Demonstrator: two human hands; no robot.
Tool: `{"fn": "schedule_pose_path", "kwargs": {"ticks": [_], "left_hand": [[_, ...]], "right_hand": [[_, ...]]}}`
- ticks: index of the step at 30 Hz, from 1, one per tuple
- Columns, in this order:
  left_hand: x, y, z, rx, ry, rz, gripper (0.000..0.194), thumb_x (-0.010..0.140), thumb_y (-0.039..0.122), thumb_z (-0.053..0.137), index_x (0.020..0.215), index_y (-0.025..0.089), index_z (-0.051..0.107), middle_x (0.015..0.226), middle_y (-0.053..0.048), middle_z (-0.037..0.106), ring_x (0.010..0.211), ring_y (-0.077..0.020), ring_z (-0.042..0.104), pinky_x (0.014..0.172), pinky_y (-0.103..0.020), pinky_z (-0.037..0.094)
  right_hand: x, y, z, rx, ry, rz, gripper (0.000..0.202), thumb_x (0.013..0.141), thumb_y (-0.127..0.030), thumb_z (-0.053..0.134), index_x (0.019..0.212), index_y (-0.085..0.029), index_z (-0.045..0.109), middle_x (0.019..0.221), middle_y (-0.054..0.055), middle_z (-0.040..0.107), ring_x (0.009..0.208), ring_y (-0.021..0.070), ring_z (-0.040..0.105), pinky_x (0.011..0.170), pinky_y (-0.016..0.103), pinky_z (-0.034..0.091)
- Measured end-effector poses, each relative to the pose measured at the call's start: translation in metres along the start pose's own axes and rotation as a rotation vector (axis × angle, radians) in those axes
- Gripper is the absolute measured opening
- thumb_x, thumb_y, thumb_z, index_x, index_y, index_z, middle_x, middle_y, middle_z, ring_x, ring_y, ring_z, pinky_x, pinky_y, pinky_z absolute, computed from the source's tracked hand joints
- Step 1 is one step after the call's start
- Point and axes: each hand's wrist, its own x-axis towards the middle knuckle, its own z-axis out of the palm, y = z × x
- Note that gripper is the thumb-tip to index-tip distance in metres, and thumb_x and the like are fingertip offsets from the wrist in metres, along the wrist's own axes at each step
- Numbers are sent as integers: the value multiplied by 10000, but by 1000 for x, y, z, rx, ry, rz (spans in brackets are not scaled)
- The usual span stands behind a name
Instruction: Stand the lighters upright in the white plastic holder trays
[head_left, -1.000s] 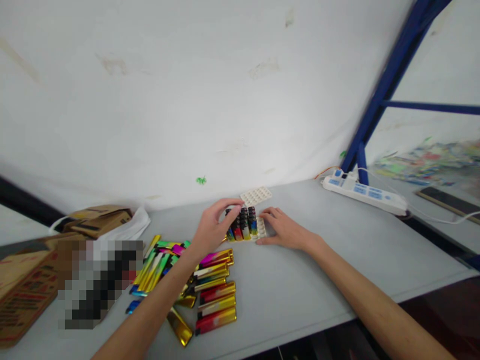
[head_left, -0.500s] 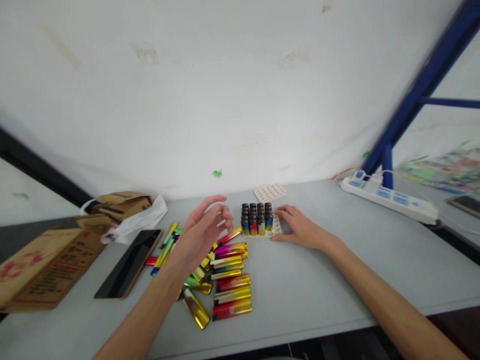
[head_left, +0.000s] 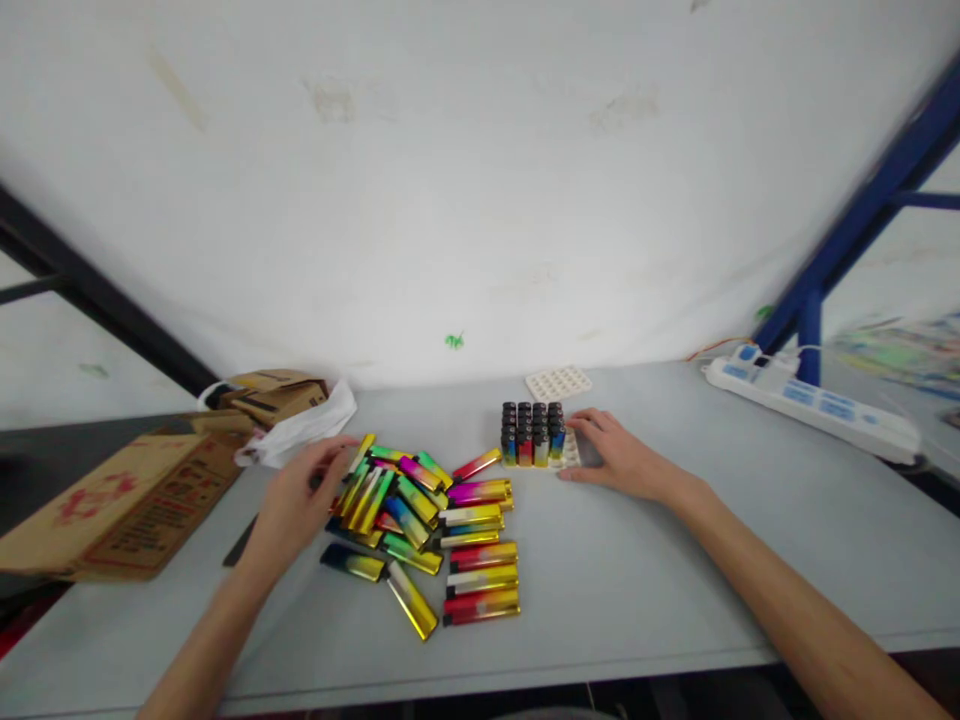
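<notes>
My left hand (head_left: 304, 495) is at the left edge of a loose pile of shiny, multicoloured lighters (head_left: 409, 515). Its thumb and fingers are curled together at the end of a yellow and white lighter (head_left: 361, 453), partly hiding it. On the right, my right hand (head_left: 611, 455) rests on the table with thumb and fingers around the right edge of a white holed tray (head_left: 571, 450). Several lighters (head_left: 533, 435) with black tops stand upright in rows in that tray; holes show bare on its right side. Beside the pile, more lighters (head_left: 482, 578) lie in a rough column.
A second white holed tray (head_left: 559, 383) lies near the wall. To the right is a power strip (head_left: 814, 403) with plugs. Cardboard boxes (head_left: 142, 510), a white plastic bag (head_left: 311, 425) and a partly hidden dark phone (head_left: 240, 545) are on the left. The table's front edge runs below.
My left hand has moved left and down from above the pile to its left edge, uncovering many lighters. My right hand stays at the tray. The view has shifted slightly left.
</notes>
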Motion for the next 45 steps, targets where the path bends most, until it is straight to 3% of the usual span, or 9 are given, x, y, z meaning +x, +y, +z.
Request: {"fn": "schedule_pose_path", "kwargs": {"ticks": [3, 8, 12, 18, 27, 32, 36, 42, 45], "left_hand": [[-14, -22, 0, 272, -29, 87, 427, 922, 520, 494, 1147, 207, 679, 1183, -122, 682, 1147, -330, 614, 1086, -505, 427], [-28, -27, 22, 263, -190, 46, 587, 984, 527, 371, 1439, 178, 500, 1537, -123, 483, 1452, -286, 408, 1243, -498, 257], [-17, -17, 36, 233, -161, 57, 556, 984, 510, 369, 1398, 172, 525, 1490, -132, 523, 1414, -279, 454, 1230, -491, 284], [8, -8, 50, 196, -96, 75, 451, 947, 497, 420, 1156, 157, 631, 1257, -167, 649, 1212, -304, 598, 1126, -505, 410], [30, -9, 52, 185, -116, 80, 397, 843, 555, 567, 979, 194, 662, 1149, -138, 702, 1101, -321, 662, 1038, -501, 485], [33, 33, 50, -175, -19, -12, 395, 858, 499, 629, 1119, 218, 532, 1038, -82, 724, 999, -265, 707, 893, -420, 557], [36, 82, 57, -558, -156, -25, 387, 838, 408, 717, 1099, 242, 486, 749, 42, 639, 618, -141, 629, 581, -249, 509], [44, 131, 95, -829, -325, -44, 304, 879, 378, 701, 1082, 186, 583, 718, 23, 620, 609, -108, 580, 624, -242, 486], [45, 147, 114, -923, -386, -53, 284, 901, 431, 660, 1005, 181, 574, 732, 17, 595, 575, -99, 552, 541, -227, 446]], "right_hand": [[0, 1, 1, 0, 4, -2, 636, 827, -601, 725, 1301, -200, 586, 1318, 159, 570, 1227, 346, 546, 1075, 558, 463], [0, 0, 0, -15, -7, -1, 621, 834, -593, 725, 1300, -210, 577, 1321, 151, 566, 1224, 339, 548, 1073, 550, 467], [0, 0, 0, -14, -14, 6, 635, 835, -604, 718, 1297, -193, 572, 1336, 156, 559, 1239, 333, 540, 1084, 534, 464], [-1, 2, 1, -13, -17, 1, 652, 836, -612, 716, 1313, -195, 561, 1344, 157, 549, 1247, 336, 531, 1092, 537, 457], [1, 0, 0, -17, -7, -12, 648, 846, -596, 714, 1309, -169, 561, 1323, 170, 558, 1220, 332, 539, 1081, 530, 466], [0, 1, 1, -28, -9, -22, 647, 844, -586, 722, 1305, -163, 559, 1310, 172, 563, 1205, 335, 540, 1072, 532, 468], [0, 1, 1, -27, -5, -30, 640, 848, -587, 719, 1298, -161, 556, 1312, 174, 558, 1210, 331, 537, 1073, 524, 468], [1, 0, 0, -29, -10, -31, 643, 839, -571, 738, 1300, -164, 550, 1308, 172, 556, 1205, 331, 540, 1070, 527, 467], [1, 0, 1, -30, -2, -27, 651, 832, -555, 752, 1304, -155, 548, 1296, 178, 558, 1199, 330, 545, 1068, 521, 471]]}}
